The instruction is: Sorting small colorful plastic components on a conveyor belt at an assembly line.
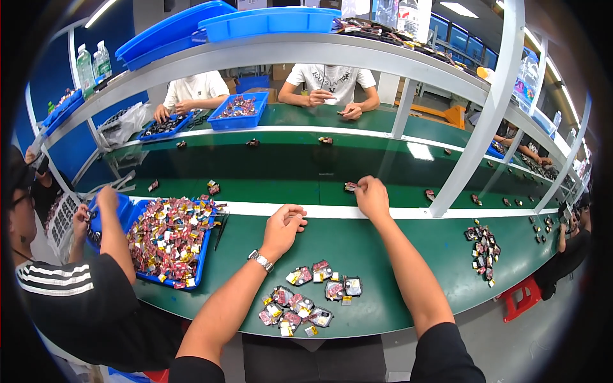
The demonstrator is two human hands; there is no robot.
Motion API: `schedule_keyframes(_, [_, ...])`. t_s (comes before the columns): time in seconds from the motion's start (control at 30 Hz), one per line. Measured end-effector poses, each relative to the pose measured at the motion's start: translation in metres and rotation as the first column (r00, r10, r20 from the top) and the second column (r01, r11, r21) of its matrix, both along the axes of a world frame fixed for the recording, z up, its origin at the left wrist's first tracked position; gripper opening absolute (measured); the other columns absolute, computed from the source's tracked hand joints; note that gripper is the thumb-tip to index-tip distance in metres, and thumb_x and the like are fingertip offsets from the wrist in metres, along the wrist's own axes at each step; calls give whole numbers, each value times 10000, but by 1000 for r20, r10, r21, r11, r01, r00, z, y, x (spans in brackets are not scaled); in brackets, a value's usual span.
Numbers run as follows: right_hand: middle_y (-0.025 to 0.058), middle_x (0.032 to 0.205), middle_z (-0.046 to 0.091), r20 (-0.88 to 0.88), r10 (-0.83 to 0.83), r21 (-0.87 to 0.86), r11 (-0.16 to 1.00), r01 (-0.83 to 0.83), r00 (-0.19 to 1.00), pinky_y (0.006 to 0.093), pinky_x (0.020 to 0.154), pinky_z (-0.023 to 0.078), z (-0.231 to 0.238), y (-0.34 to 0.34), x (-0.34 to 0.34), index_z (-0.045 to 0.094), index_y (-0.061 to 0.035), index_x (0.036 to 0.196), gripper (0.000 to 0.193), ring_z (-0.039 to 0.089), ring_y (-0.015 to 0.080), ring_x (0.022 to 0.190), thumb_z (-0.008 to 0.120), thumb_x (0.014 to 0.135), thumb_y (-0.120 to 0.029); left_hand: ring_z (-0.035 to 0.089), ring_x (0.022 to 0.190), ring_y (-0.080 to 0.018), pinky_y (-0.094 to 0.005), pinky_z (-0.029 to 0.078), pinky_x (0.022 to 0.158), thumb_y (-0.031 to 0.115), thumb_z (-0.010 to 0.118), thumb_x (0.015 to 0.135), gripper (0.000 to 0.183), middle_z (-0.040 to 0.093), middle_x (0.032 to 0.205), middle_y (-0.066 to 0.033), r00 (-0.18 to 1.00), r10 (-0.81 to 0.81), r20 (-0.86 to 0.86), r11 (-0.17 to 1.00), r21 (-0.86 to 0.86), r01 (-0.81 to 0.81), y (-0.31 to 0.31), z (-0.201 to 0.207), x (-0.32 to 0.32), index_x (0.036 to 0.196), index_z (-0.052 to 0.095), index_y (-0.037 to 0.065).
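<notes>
green bench (383, 281) in a busy workshop, its edges bowed by the wide lens, with a darker green belt (268, 163) beyond a white rail (332, 210) and a pale shelf (287, 51) crossing overhead. at the belt's near side, just beyond the rail, lies one small dark and reddish module (350, 187), its long axis running roughly left to right, its left end showing. the right hand (373, 196) reaches over the rail from the right, thumb and fingers drawn close together at the module's right end; the fingertips hide that end, so whether they pinch it or only touch it cannot be told. the left hand (283, 228), a watch (260, 259) on its wrist, is near the rail, fingers loosely curled toward the thumb; its palm is hidden, and nothing can be seen in its grasp. between the forearms, a loose cluster of modules (300, 276) lies on the bench, pointing various ways, some overlapping. to the left, a blue tray (205, 255) is heaped with tangled parts (166, 236), too jumbled to separate; a co-worker (70, 287) beside it is partly lost in the dark lens rim. farther right lies another pile (486, 252). across the belt, the shelf cuts off two people's heads.
</notes>
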State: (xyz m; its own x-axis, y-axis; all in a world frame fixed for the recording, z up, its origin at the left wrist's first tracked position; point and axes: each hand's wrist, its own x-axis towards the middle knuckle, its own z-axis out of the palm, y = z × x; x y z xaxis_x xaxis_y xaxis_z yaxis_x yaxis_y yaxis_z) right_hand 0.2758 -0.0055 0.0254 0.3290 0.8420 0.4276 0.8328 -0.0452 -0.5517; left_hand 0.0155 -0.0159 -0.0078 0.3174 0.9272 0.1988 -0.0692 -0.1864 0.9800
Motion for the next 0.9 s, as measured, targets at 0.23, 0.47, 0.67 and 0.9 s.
schedule_keyframes(0.23, [112, 955, 656, -156, 648, -460, 620, -635, 746, 332, 762, 522, 30, -114, -70, 690, -51, 1084, 312, 651, 207, 831, 725, 817, -208, 656, 854, -141, -271, 543, 720, 55, 547, 927, 185, 683, 1001, -108, 998, -56, -39, 997, 43, 58, -6, 1, 0, 1092, 593, -16])
schedule_keyframes(0.47, [94, 870, 657, -308, 675, -459, 512, -726, 671, 317, 756, 525, 30, -104, -74, 630, -9, 855, 158, 649, 187, 812, 737, 746, -49, 647, 846, -134, -271, 541, 698, 80, 556, 943, 193, 677, 987, -96, 946, -300, -124, 954, -30, 299, -7, 8, -5, 1115, 586, 0])
schedule_keyframes(0.67, [43, 797, 675, -434, 546, -151, 741, -655, 717, 265, 711, 523, 11, -93, -55, 650, -4, 912, 147, 628, 100, 754, 711, 780, 19, 642, 958, -164, -310, 564, 846, 107, 595, 928, 321, 616, 1123, -119, 859, -505, 82, 831, -223, 510, -23, 31, 0, 1217, 531, -19])
schedule_keyframes(0.9, [44, 880, 667, -555, 399, 74, 898, -434, 730, 234, 738, 539, -4, -87, -56, 619, 3, 951, 162, 643, 94, 806, 711, 818, 15, 636, 925, -156, -291, 550, 810, 81, 594, 927, 434, 617, 1155, -138, 868, -495, -44, 850, -232, 473, -24, 22, 7, 1325, 465, -38])
